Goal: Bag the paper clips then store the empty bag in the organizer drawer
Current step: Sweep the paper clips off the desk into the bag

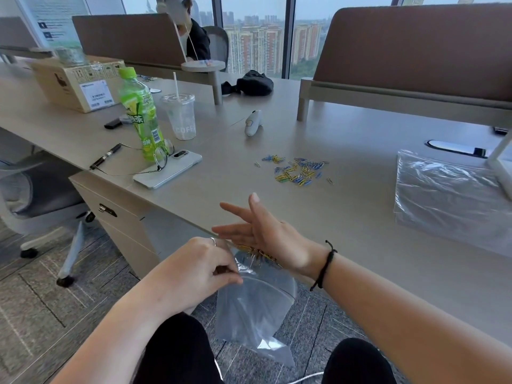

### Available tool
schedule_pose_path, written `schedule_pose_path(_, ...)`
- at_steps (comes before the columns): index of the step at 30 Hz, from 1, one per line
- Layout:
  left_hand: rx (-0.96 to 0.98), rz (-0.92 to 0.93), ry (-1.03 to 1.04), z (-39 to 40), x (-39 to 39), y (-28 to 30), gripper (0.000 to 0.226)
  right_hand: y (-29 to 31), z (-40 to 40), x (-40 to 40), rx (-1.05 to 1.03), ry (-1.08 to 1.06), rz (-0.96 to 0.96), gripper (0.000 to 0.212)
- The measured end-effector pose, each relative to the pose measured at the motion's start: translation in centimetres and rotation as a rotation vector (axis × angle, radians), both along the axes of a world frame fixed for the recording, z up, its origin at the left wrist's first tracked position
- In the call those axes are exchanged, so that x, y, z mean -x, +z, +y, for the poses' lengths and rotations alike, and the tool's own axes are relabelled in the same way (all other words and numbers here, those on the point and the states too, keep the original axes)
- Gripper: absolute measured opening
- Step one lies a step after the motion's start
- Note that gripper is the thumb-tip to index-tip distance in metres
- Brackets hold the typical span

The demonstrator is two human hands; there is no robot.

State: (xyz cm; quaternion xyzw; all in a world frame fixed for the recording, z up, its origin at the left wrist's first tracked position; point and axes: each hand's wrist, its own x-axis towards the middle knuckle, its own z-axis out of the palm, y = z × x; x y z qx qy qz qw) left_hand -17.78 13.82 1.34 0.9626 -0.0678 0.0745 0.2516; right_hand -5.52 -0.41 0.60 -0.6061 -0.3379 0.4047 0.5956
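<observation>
Item 1: clear plastic bag (pixel 255 309), hanging off the desk (pixel 360 212) edge over my lap, mouth up at edge level, long axis roughly vertical, bottom corner pointing down-right. Contents: a few paper clips in the bag mouth (pixel 260 254), yellow/blue, just at the rim under my R palm; lower part of bag looks empty. Item 2: loose pile of paper clips (pixel 297 170) on desk, blue/yellow/green, well apart from the bag, scattered w/ no common direction. Item 3: second clear bag (pixel 448 195), flat on desk at right, near a white frame; can't tell if anything is inside. L hand (pixel 194 270): knuckles up, thumb + fingers pinching the bag's rim at its left side, ring on one finger. R hand (pixel 263 234): fingers spread and extended toward left, palm down at desk edge, heel touching bag mouth, gripping nothing; black cord on wrist. Misc. on desk, left: green bottle (pixel 141 115), clear coffee cup (pixel 180 117) w/ straw, phone (pixel 169 170), glasses (pixel 160 159), pen (pixel 106 156).
</observation>
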Motion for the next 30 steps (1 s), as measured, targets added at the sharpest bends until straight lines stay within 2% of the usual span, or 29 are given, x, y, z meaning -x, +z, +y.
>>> schedule_pose_path(9,0.005,0.014,0.001,-0.2,-0.1,0.0,0.009,0.1,-0.2,0.6,-0.056,-0.086,0.148,0.086)
schedule_pose_path(15,0.022,0.033,0.023,-0.3,0.0,-0.1,0.008,0.4,-1.3,-2.9,-0.14,-0.352,0.113,0.085)
schedule_pose_path(17,0.025,0.038,0.027,-0.1,0.0,-0.2,0.009,0.3,-1.9,-4.0,-0.132,-0.441,0.04,0.081)
schedule_pose_path(21,0.05,0.039,0.042,-0.1,0.0,-0.3,0.011,0.3,-3.1,-7.8,-0.091,-0.71,-0.16,0.055)
schedule_pose_path(24,0.042,0.035,0.051,0.0,-0.3,-0.5,0.013,0.1,-4.0,-11.5,-0.075,-0.891,-0.2,0.042)
schedule_pose_path(28,0.043,0.038,0.054,0.2,-0.3,-0.7,0.012,-1.0,-4.2,-13.1,-0.027,-0.862,-0.273,0.036)
schedule_pose_path(30,0.04,0.029,0.054,0.3,-0.3,-0.7,0.013,-0.8,-4.3,-13.5,0.034,-0.871,-0.428,0.042)
